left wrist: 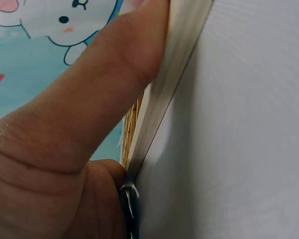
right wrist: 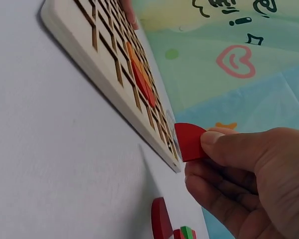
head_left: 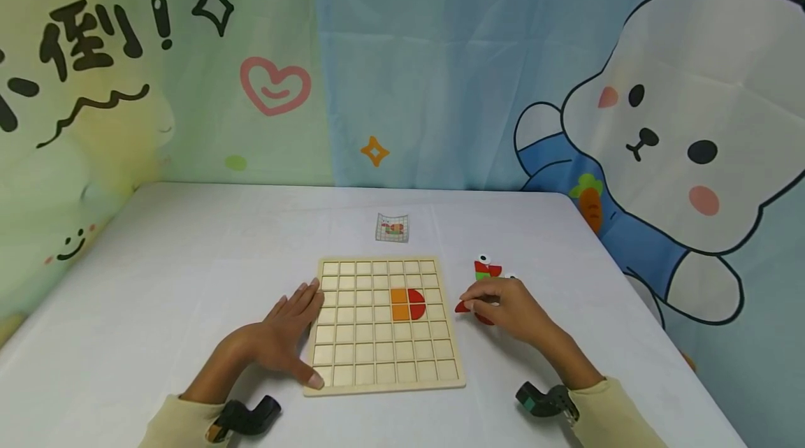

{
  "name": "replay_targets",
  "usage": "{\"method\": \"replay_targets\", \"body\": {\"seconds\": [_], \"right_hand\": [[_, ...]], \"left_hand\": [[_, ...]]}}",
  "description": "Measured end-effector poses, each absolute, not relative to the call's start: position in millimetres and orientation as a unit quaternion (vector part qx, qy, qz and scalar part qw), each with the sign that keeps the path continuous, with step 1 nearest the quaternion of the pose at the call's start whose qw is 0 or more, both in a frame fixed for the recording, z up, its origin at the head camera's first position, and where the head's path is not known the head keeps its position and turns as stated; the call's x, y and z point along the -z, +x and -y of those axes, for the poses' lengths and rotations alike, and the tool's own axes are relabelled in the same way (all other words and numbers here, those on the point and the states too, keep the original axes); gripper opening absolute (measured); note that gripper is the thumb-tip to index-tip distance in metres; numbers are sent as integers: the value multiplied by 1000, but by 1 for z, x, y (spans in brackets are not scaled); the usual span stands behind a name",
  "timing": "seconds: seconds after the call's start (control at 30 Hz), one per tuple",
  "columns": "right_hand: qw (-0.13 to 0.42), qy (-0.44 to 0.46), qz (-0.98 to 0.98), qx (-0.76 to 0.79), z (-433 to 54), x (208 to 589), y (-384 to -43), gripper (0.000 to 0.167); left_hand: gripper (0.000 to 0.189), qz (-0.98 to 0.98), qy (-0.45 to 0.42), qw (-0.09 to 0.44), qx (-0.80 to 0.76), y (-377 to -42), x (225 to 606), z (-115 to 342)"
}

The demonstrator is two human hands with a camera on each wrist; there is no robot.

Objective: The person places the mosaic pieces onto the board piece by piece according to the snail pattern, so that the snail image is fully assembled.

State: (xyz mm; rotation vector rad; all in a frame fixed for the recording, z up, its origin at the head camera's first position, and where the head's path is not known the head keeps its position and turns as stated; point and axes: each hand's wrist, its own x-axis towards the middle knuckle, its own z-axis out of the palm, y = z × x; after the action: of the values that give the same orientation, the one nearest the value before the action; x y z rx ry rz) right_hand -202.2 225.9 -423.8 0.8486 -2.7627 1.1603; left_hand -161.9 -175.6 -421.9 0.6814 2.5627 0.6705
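Note:
A square wooden grid board (head_left: 385, 389) lies on the white table. My left hand (head_left: 283, 333) rests along its left side, fingers extended at the upper left edge and thumb (left wrist: 114, 64) on the near left corner. Right of the board, my right hand (head_left: 512, 308) pinches a red quarter-circle piece (right wrist: 189, 143) between thumb and fingers, raised above the table. In the grid, orange squares (head_left: 399, 305) sit side by side with red quarter-circle pieces (head_left: 416, 305), whose round sides face right.
Loose pieces (head_left: 483, 269) in red and green, one with an eye on it, lie beyond my right hand and are partly hidden by it. A red piece (right wrist: 161, 219) lies below that hand. A small picture card (head_left: 392, 228) lies behind the board, before a printed cloth backdrop (head_left: 415, 84).

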Motion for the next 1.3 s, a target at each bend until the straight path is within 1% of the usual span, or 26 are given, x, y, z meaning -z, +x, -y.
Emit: {"method": "replay_targets", "body": {"seconds": [0.37, 0.47, 0.57, 0.7, 0.8, 1.03, 1.3], "right_hand": [[29, 271, 875, -400, -208, 425, -208, 12], [23, 269, 872, -408, -200, 425, -210, 13], [21, 276, 866, -417, -192, 424, -213, 12], [23, 280, 865, -415, -180, 419, -215, 12], [22, 285, 863, -417, -172, 417, -216, 11], [13, 292, 852, -433, -158, 418, -221, 9], [25, 298, 833, -465, -145, 422, -225, 11]], "left_hand": [[136, -913, 245, 207, -252, -162, 419, 175], [138, -912, 246, 208, -253, -163, 424, 177], [142, -916, 244, 199, -249, -166, 434, 179], [140, -917, 243, 197, -247, -164, 429, 177], [136, -914, 245, 206, -249, -161, 418, 175], [137, -915, 245, 205, -247, -162, 421, 176], [137, -916, 244, 203, -245, -162, 422, 176]]}}
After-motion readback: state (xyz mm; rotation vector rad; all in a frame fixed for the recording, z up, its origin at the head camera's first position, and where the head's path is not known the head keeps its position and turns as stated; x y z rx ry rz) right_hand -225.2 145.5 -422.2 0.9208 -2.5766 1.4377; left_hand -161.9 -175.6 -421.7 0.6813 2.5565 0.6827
